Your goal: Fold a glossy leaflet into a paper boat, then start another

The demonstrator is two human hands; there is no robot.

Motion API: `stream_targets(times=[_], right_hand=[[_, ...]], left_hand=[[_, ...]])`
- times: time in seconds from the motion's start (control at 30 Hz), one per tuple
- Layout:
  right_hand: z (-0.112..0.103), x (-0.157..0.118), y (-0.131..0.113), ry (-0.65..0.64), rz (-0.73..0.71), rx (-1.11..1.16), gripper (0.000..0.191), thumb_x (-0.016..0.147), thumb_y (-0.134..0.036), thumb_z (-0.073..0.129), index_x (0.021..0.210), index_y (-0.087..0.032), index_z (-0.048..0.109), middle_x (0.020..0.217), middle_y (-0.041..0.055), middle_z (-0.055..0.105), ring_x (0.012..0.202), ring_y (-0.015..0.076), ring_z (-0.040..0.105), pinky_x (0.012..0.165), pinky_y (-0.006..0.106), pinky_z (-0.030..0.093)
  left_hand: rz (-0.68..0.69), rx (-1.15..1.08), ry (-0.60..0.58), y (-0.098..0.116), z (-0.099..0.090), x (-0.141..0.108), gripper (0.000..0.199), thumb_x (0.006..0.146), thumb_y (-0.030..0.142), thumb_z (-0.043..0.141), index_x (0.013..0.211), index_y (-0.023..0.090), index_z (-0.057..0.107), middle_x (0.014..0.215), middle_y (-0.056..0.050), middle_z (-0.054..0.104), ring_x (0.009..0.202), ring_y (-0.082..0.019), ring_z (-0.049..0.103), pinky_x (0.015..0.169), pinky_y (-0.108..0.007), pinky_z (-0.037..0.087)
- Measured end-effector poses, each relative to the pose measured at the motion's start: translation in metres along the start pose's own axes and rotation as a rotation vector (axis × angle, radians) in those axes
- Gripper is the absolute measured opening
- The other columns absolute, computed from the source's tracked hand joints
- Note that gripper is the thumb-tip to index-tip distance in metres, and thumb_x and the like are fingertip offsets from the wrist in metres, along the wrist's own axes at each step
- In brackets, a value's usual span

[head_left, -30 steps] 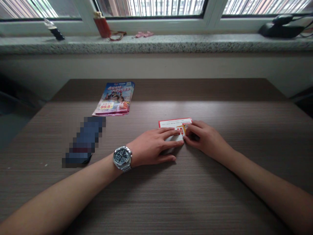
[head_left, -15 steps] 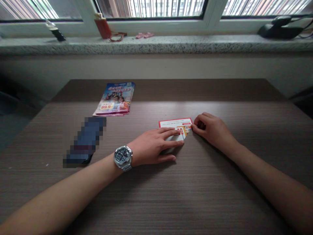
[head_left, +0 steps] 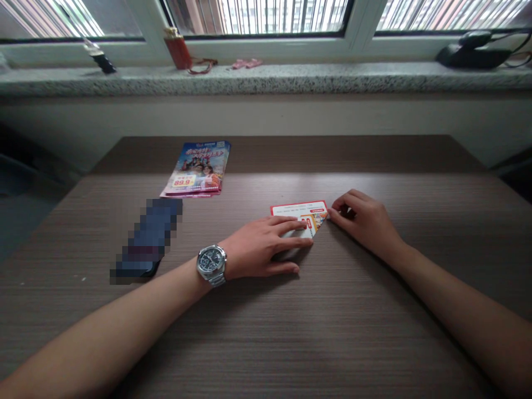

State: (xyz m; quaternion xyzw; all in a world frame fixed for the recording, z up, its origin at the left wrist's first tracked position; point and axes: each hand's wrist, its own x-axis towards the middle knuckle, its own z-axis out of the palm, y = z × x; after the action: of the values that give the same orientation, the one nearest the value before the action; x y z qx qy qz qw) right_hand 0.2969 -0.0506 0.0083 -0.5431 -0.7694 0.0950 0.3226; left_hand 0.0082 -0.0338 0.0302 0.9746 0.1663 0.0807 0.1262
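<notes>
A folded paper leaflet (head_left: 291,209), white with a red border, lies on the table. Its right part is folded over into a slanted edge with a colourful printed flap. Across its lower left part rests my left hand (head_left: 264,247), fingers spread and pressing it down; the hand covers much of the paper. My right hand (head_left: 361,219) is at the leaflet's right corner, thumb and index finger pinched together on the tip. The other right fingers are curled in.
A stack of printed flyers (head_left: 199,169) lies at the back left of the brown table (head_left: 266,332). Nearer stands out a pixelated phone-like object (head_left: 152,238). Along the stone windowsill (head_left: 291,80) are a red bottle-like item (head_left: 178,51), pink pieces (head_left: 246,64) and a black device (head_left: 474,52).
The whole view has shifted slightly. My right fingertips have slid a little to the right at the leaflet's corner; my left hand stays put on the paper.
</notes>
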Motion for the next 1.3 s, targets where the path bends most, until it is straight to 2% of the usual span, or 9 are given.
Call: stream_targets(times=[0.2,0.33,0.5,0.7,1.07,1.3], right_hand=[[0.002,-0.008,-0.010,-0.113,-0.123,0.068,0.006,0.096,-0.025,0.062,0.091,-0.022,0.065,0.089,0.0038,0.062,0.071,0.0165,0.060,0.065,0.030,0.048],[0.005,-0.012,-0.016,-0.152,-0.182,0.085,0.007,0.097,-0.025,0.062,0.092,-0.022,0.064,0.090,0.0044,0.063,0.076,0.0177,0.061,0.069,0.031,0.050],[0.013,-0.015,-0.024,-0.197,-0.269,0.089,0.006,0.097,-0.024,0.063,0.091,-0.021,0.062,0.094,0.0058,0.065,0.085,0.0193,0.064,0.075,0.031,0.051],[0.019,-0.013,-0.025,-0.229,-0.266,0.089,0.008,0.096,-0.026,0.066,0.090,-0.022,0.063,0.093,0.0052,0.065,0.085,0.0200,0.064,0.075,0.032,0.050],[0.010,-0.008,-0.026,-0.319,-0.300,0.136,0.007,0.094,-0.028,0.070,0.091,-0.022,0.067,0.095,0.0052,0.068,0.088,0.0204,0.065,0.076,0.031,0.050],[0.010,-0.013,-0.025,-0.308,-0.305,0.138,0.006,0.095,-0.030,0.067,0.095,-0.024,0.068,0.097,0.0057,0.070,0.092,0.0217,0.066,0.080,0.033,0.052]], left_hand=[[0.012,-0.073,0.029,-0.003,0.002,0.001,0.062,0.095,0.055,0.064,0.147,0.027,0.049,0.157,-0.009,0.048,0.141,-0.030,0.048,0.118,-0.047,0.041],[-0.005,-0.109,0.037,-0.002,0.001,0.002,0.064,0.093,0.055,0.067,0.145,0.021,0.049,0.153,-0.011,0.052,0.142,-0.029,0.048,0.119,-0.046,0.040],[-0.006,-0.121,0.041,-0.006,0.005,0.001,0.071,0.090,0.057,0.069,0.147,0.019,0.047,0.155,-0.011,0.050,0.144,-0.029,0.046,0.121,-0.045,0.038],[0.002,-0.121,0.058,-0.008,0.008,0.000,0.068,0.092,0.057,0.067,0.148,0.021,0.049,0.155,-0.010,0.051,0.143,-0.029,0.047,0.121,-0.045,0.038],[-0.003,-0.124,0.067,-0.008,0.007,-0.001,0.068,0.093,0.054,0.066,0.150,0.022,0.048,0.155,-0.011,0.050,0.143,-0.028,0.048,0.121,-0.046,0.038],[0.004,-0.121,0.064,-0.007,0.006,-0.001,0.067,0.093,0.054,0.066,0.149,0.022,0.048,0.155,-0.011,0.050,0.143,-0.029,0.048,0.120,-0.047,0.039]])
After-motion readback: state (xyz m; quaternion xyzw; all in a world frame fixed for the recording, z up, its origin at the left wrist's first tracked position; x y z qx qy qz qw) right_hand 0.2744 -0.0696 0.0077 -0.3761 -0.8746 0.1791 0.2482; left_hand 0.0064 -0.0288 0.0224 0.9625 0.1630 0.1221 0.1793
